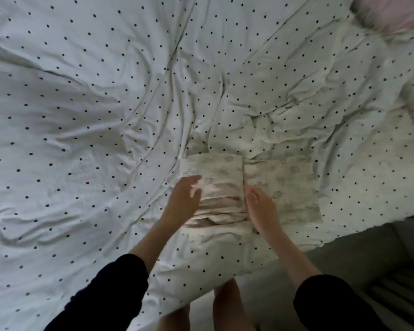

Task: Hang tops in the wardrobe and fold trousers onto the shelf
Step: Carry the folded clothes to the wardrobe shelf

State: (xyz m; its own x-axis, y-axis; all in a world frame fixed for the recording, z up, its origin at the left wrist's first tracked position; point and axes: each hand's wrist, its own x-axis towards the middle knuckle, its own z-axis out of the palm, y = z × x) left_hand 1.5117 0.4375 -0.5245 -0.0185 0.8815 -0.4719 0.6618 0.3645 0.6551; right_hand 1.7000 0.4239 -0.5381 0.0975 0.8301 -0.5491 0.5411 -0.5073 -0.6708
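Trousers of pale cream cloth with a faint printed pattern (215,187) lie partly folded on the white duvet with small dark dots (93,103), near the bed's front edge just ahead of us. We see a thick folded stack on the left part and a flatter single layer stretching out to the right, so the long axis runs left to right across our view. Our left hand (184,201) rests on the stack's left edge, its fingers (191,181) loosely spread and a little blurred, pinching nothing that we can see. Our right hand (261,209) lies flat at the seam between stack and flat layer, fingers straight and close together. We judge the right hand nearer the unfolded part, so the next fold would likely bring that flat layer leftward over the stack.
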